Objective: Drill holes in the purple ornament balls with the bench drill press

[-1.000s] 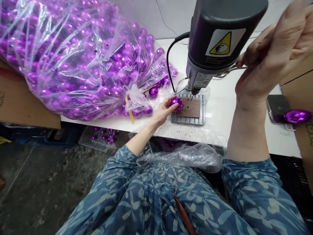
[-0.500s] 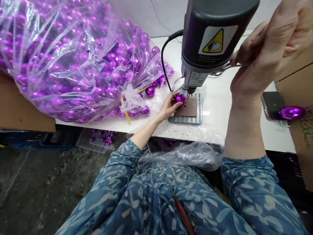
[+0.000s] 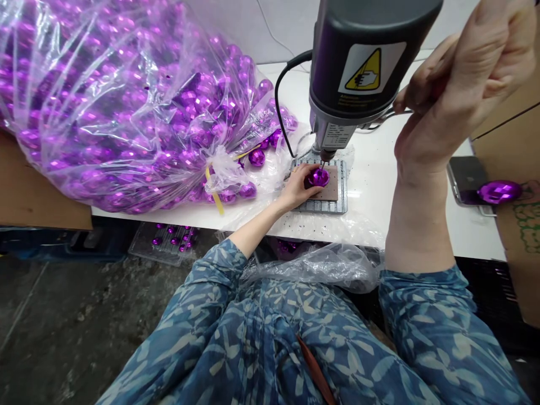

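Observation:
Between the thumb and fingers of my left hand (image 3: 298,187) is a shiny purple faceted ball (image 3: 319,177). The ball rests on a brown board (image 3: 330,192) on the grey slotted base (image 3: 342,203) of a drill press (image 3: 363,62). Right above the ball is the thin drill bit (image 3: 323,165); I cannot tell whether it has entered the ball. My right hand (image 3: 472,84), raised at the upper right, is closed round the drill press handle, which is mostly hidden, with a bit of red showing between the fingers.
A large clear bag of purple balls (image 3: 139,112) fills the left of the white table (image 3: 367,197). Loose balls (image 3: 256,157) lie by its tied neck. At the right are a phone (image 3: 464,177), a purple oval ball (image 3: 500,192) and a cardboard box (image 3: 521,247). Plastic film (image 3: 320,267) hangs at the front edge.
My left hand has moved the purple ball rightward and slightly down, from beside the drill bit to under it. My right hand keeps its grip on the handle.

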Tool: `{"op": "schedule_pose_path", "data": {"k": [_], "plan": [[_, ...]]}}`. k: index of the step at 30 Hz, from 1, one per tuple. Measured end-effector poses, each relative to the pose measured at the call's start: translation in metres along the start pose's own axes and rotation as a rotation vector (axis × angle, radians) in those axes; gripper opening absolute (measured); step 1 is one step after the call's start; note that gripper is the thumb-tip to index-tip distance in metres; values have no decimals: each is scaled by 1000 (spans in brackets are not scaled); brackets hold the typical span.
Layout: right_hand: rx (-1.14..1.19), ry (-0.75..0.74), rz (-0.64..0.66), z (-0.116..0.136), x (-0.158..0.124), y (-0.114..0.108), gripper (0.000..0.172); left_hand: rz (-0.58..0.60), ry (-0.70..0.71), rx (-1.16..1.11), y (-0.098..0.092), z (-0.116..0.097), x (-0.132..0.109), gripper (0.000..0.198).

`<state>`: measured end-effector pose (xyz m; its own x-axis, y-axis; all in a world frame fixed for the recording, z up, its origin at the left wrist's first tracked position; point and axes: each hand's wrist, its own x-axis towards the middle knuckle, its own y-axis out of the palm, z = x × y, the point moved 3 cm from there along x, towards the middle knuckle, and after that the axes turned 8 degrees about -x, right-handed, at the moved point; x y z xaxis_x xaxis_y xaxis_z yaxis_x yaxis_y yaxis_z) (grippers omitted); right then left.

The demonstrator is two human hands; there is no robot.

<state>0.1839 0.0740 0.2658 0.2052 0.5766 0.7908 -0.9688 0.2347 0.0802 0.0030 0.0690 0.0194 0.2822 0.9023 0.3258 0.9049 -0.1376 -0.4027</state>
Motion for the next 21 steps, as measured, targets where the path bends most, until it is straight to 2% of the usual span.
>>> {"op": "schedule_pose_path", "data": {"k": [10,15,21], "plan": [[30,-1,12,0,-2,0,71,6,28,-100,12,12,-3,63],[48,-42,-85,-4,-20,-6,68,10,17,-108,12,11,-2,62],[67,-121,-162,-9,-42,-12,75,20,13,-118,11,10,-2,62]]}}
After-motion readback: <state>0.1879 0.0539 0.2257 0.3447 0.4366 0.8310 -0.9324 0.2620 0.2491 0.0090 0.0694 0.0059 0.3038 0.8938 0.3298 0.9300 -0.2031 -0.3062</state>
